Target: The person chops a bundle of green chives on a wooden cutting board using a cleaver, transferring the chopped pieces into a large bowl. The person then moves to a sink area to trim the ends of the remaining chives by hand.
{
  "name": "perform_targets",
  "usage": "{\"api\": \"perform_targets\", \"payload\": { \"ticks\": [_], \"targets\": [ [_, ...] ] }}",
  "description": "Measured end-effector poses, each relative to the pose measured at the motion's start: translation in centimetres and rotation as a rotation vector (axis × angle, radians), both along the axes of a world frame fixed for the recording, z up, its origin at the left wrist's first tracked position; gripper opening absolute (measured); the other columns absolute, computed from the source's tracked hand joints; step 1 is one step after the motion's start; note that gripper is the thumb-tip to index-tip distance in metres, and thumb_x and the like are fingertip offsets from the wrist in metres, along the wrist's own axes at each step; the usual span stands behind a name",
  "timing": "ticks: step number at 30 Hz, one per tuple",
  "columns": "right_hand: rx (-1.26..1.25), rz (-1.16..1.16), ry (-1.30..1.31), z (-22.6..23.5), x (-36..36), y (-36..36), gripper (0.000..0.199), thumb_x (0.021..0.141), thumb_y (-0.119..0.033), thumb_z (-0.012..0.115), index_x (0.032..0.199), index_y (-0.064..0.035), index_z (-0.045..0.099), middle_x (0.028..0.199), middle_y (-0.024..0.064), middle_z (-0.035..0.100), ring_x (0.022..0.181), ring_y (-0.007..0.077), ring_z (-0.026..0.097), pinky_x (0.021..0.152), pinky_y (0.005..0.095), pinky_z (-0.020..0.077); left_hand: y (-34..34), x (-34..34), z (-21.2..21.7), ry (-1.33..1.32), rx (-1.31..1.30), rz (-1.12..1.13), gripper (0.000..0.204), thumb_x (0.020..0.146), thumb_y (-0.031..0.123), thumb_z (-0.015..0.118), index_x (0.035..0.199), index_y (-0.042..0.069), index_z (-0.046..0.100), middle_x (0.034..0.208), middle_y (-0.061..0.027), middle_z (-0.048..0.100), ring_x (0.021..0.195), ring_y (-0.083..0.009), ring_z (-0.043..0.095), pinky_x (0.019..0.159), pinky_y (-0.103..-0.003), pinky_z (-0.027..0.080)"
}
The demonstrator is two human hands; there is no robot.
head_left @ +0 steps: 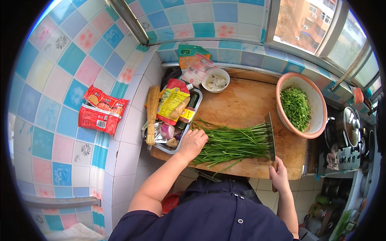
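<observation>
A wide bundle of long green garlic chives (pixel 235 140) lies across the wooden cutting board (pixel 241 96). At the bundle's left end my left hand (pixel 194 142) presses down, its fingers curled together on the stalks. My right hand (pixel 279 175) grips the wooden handle of a cleaver (pixel 271 134). The cleaver's blade stands upright across the right end of the chives. Beyond it, at the board's far right, a pink-rimmed bowl (pixel 281 114) holds chopped greens (pixel 295 108).
Left of the board, a tray (pixel 195 105) holds packets, an onion and ginger, with a straw brush (pixel 152 116) on its edge. A small white bowl (pixel 208 87) of pale pieces sits at the back. Red packages (pixel 102 110) lie on the tiled ledge. A lidded pot (pixel 350 126) stands right.
</observation>
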State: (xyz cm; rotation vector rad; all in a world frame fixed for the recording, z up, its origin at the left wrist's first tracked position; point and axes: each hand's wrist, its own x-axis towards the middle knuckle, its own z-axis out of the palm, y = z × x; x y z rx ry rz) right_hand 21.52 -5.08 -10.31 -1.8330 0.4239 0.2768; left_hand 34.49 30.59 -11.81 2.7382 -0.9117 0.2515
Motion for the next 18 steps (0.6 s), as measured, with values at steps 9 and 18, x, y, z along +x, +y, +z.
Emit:
{"api": "perform_targets", "payload": {
  "ticks": [9,18],
  "targets": [
    [0.097,-0.035,-0.014,-0.4,0.0,-0.4,0.039,0.094,-0.005,0.050,0.132,-0.0020,0.046,0.073,-0.0003,0.053,0.056,0.0066,0.050,0.051,0.0234,0.0446,-1.1,-0.5,0.7,0.068,0.136,0.070,0.006,0.078,0.003,0.057,0.083,0.006,0.054,0.081,-0.0089,0.056,0.084,-0.0265,0.060,0.076,-0.039,0.047],
    [0.105,-0.035,-0.025,-0.3,0.0,-0.2,0.042,0.093,-0.004,0.050,0.135,-0.0020,0.044,0.073,-0.0004,0.052,0.055,0.0063,0.049,0.051,0.0228,0.0443,-1.4,0.3,-0.3,-0.031,0.069,-0.026,0.003,0.076,0.005,0.057,0.078,0.007,0.058,0.081,-0.0088,0.053,0.083,-0.0265,0.057,0.076,-0.038,0.046]
  ]
}}
